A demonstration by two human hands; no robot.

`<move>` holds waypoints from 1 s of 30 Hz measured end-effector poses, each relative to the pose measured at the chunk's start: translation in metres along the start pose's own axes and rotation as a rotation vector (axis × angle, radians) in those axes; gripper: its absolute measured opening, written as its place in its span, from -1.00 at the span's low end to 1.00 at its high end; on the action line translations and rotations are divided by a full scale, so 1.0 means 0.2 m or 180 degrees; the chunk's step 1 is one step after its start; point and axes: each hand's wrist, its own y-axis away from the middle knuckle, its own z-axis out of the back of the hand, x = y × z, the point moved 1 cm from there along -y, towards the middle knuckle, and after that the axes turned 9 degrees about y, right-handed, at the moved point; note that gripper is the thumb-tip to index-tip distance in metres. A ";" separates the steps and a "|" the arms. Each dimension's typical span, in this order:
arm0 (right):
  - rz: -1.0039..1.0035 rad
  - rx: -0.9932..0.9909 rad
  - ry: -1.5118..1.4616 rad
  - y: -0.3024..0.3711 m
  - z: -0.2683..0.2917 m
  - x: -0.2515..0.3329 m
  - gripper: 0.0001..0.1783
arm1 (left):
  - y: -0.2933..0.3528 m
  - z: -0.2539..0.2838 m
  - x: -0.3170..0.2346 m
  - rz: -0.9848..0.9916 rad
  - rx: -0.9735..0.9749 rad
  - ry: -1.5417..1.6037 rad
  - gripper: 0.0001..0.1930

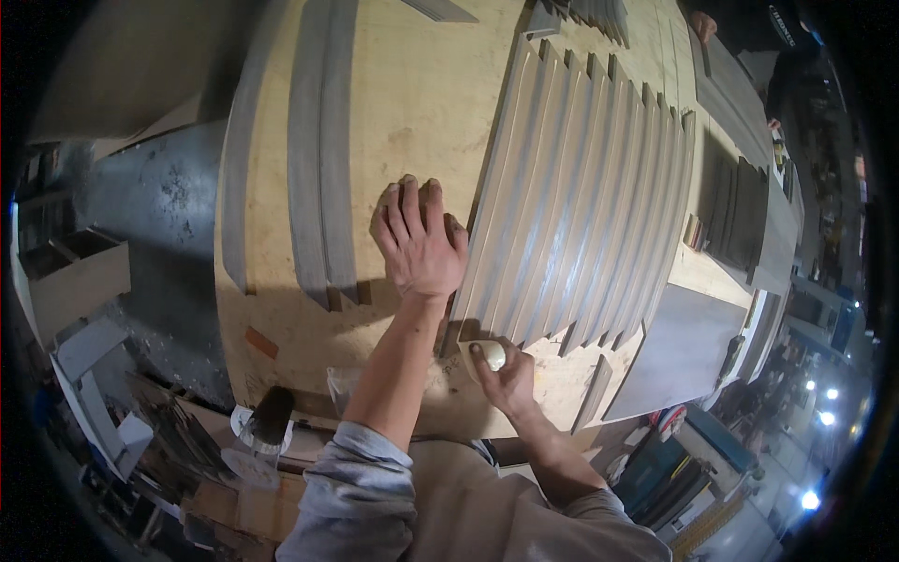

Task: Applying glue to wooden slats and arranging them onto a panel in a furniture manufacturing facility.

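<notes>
My left hand lies with its fingers stretched out on the light wooden tabletop, its thumb side against the edge of a row of long strips. These grey-brown strips lie side by side, overlapping like steps, with pale and shiny lines along them. At their near left corner, my right hand is closed round a small cream-coloured tool with a flat pale face and a rounded white end. Its exact kind cannot be made out. The palm hides part of it.
Long grey boards lie on the tabletop to the left. An orange piece and a short strip lie near the front edge. A grey panel and stacked dark boards are at the right. A dark brush-like object stands front left.
</notes>
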 end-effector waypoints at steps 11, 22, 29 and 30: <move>-0.0852 -0.0404 -0.1357 0.46 0.16 -0.09 -0.75 | 0.02 -0.05 -0.05 -0.0196 -0.0150 0.0130 -0.48; -0.0128 -0.0574 -0.1964 1.04 0.18 -0.43 -0.71 | -0.04 0.17 0.06 0.0034 0.1053 0.0189 -0.51; 0.0563 -0.0407 -0.2768 1.15 0.36 -0.62 -0.53 | -0.39 0.85 -0.35 -0.0371 0.0701 0.0766 -0.56; 0.0473 -0.0384 -0.3006 1.16 0.40 -0.65 -0.49 | -0.38 1.01 -0.48 -0.0808 0.0221 0.1059 -0.63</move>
